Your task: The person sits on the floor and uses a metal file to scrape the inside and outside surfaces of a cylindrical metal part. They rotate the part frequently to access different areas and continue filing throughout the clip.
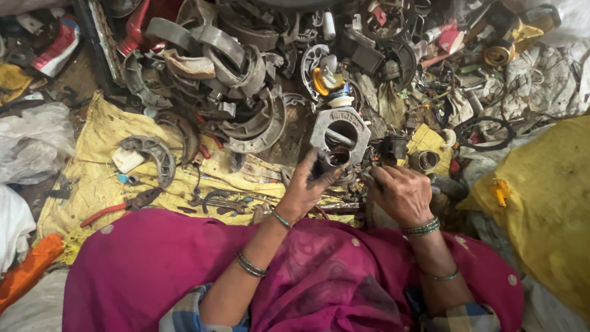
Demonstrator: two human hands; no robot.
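Resting over the magenta cloth [184,258] at the lap, both hands are seen working close together. A small dark cup-shaped metal part [335,158] is gripped by the curled fingers [319,175] of the left hand [304,190], its open mouth facing up, just left of the right hand [399,193]. The right hand's fingers [376,179] are closed, pointing toward that part; what they pinch cannot be told. Just beyond, a grey cast housing [340,132] with a round bore lies touching the part's far side, nearer the left hand. Farther off, curved brake shoes [246,123] are heaped.

Both hands [353,184] raised together — fingers curled, wrists bent inward.
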